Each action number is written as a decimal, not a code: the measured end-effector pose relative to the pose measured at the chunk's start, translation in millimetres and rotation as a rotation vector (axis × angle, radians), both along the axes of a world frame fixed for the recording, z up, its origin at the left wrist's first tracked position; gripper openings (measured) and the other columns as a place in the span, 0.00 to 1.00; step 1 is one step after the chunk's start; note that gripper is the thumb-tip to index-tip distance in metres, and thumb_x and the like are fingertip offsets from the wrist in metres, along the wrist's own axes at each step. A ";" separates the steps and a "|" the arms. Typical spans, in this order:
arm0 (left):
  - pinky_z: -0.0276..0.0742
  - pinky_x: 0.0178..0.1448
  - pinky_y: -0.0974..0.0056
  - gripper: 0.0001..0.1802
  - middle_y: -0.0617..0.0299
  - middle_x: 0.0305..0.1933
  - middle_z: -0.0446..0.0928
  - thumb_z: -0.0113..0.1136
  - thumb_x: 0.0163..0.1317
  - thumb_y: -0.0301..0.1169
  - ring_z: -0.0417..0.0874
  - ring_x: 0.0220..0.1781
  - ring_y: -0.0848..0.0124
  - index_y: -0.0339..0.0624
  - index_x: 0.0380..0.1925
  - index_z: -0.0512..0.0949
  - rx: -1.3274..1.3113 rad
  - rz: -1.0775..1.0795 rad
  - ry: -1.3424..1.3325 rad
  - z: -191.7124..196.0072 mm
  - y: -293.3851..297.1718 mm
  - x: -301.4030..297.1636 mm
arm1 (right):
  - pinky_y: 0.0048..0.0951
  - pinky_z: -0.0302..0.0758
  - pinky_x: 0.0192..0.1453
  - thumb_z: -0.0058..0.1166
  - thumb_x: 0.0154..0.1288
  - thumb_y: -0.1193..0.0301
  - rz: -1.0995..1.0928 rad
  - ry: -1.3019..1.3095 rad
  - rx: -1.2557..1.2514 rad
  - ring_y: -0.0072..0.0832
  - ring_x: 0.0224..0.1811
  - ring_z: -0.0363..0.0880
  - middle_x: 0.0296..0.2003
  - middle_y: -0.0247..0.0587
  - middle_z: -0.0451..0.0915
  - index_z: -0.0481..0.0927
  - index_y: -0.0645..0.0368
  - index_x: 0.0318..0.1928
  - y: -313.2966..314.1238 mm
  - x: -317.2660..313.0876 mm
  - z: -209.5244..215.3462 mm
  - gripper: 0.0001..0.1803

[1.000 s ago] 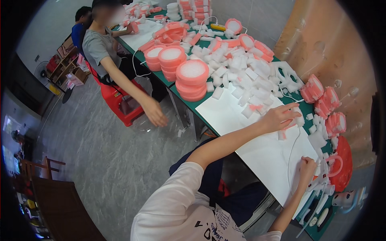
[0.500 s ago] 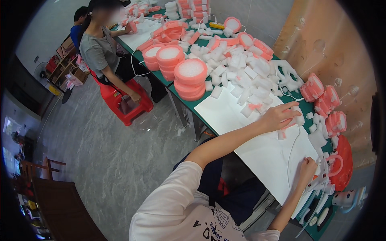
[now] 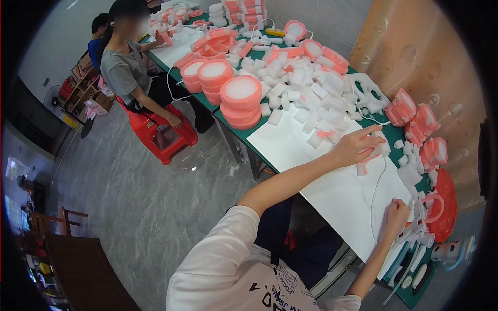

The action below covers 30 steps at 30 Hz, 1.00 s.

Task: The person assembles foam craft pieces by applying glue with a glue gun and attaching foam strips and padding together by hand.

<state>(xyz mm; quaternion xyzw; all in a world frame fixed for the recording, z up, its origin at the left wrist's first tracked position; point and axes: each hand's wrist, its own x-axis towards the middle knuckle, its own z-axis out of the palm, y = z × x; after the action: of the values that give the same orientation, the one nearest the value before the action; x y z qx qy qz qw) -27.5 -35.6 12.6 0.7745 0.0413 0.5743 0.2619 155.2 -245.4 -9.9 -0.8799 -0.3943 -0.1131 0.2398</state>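
Note:
My left hand [image 3: 358, 146] reaches across the white board [image 3: 337, 199], its fingers curved over a pink and white foam piece [image 3: 383, 147]. Part of that piece is hidden behind the fingers. A small pink-marked foam scrap [image 3: 361, 169] lies just below this hand. Lower on the board, near its right edge, my right hand [image 3: 397, 215] is closed with the fingertips pressed together. Whatever it may hold is too small or hidden to make out. A thin white cord [image 3: 374, 194] runs over the board between the two hands.
White foam blocks [image 3: 319, 106] are heaped beyond the board. Stacked pink-rimmed foam discs [image 3: 241, 101] stand at left, and pink foam bundles [image 3: 400, 107] line the right side. A red bag [image 3: 445, 205] and a cup [image 3: 447, 251] are near my right hand. Another person [image 3: 124, 72] sits at left.
My left hand's fingers have bent more over the foam piece and shifted slightly. The right hand stays closed in nearly the same spot. The whole view has shifted a little.

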 end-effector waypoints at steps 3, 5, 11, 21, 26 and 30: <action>0.75 0.36 0.67 0.17 0.59 0.54 0.69 0.57 0.46 0.21 0.79 0.35 0.65 0.49 0.39 0.76 -0.007 0.006 0.010 -1.1 0.6 0.2 | 0.36 0.67 0.27 0.49 0.53 0.75 0.010 0.025 0.028 0.44 0.20 0.73 0.20 0.56 0.74 0.78 0.68 0.29 -0.6 1.6 -2.1 0.08; 0.76 0.36 0.67 0.17 0.59 0.54 0.69 0.57 0.46 0.21 0.79 0.35 0.65 0.49 0.39 0.76 -0.010 0.005 0.002 -2.0 1.1 1.7 | 0.36 0.66 0.27 0.49 0.53 0.76 0.012 0.025 0.043 0.44 0.20 0.72 0.20 0.57 0.74 0.78 0.68 0.29 -1.3 1.7 -1.5 0.07; 0.76 0.37 0.66 0.17 0.59 0.55 0.69 0.57 0.46 0.22 0.79 0.37 0.63 0.49 0.39 0.76 -0.013 0.005 -0.001 -1.6 2.5 0.4 | 0.37 0.69 0.29 0.49 0.53 0.75 0.035 0.004 0.020 0.46 0.24 0.75 0.22 0.57 0.76 0.80 0.65 0.30 -1.6 5.0 -5.0 0.08; 0.76 0.37 0.66 0.17 0.58 0.55 0.68 0.57 0.47 0.22 0.79 0.38 0.63 0.49 0.39 0.76 -0.079 -0.032 0.032 -0.3 1.5 -1.8 | 0.39 0.69 0.29 0.49 0.52 0.76 0.011 -0.018 -0.004 0.47 0.24 0.75 0.22 0.57 0.75 0.80 0.65 0.29 -1.0 1.0 -1.6 0.07; 0.76 0.38 0.66 0.17 0.58 0.55 0.68 0.57 0.47 0.22 0.79 0.38 0.63 0.50 0.40 0.76 -0.017 -0.018 -0.013 -2.8 -0.1 7.9 | 0.40 0.69 0.30 0.49 0.53 0.74 -0.033 -0.072 -0.039 0.48 0.25 0.75 0.21 0.56 0.76 0.80 0.63 0.28 -6.5 0.8 1.5 0.07; 0.77 0.36 0.68 0.19 0.56 0.53 0.69 0.58 0.46 0.24 0.79 0.37 0.67 0.50 0.42 0.75 0.010 0.055 0.051 -13.3 4.7 10.3 | 0.33 0.68 0.29 0.48 0.54 0.71 -0.017 -0.059 0.069 0.36 0.23 0.76 0.21 0.52 0.77 0.80 0.65 0.32 -5.2 2.8 -13.8 0.11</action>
<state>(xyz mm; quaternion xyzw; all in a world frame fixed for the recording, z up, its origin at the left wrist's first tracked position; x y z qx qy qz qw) -17.2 -30.9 -0.8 0.7886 0.0665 0.5617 0.2411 158.0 -250.7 -23.7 -0.8708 -0.3894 -0.1546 0.2571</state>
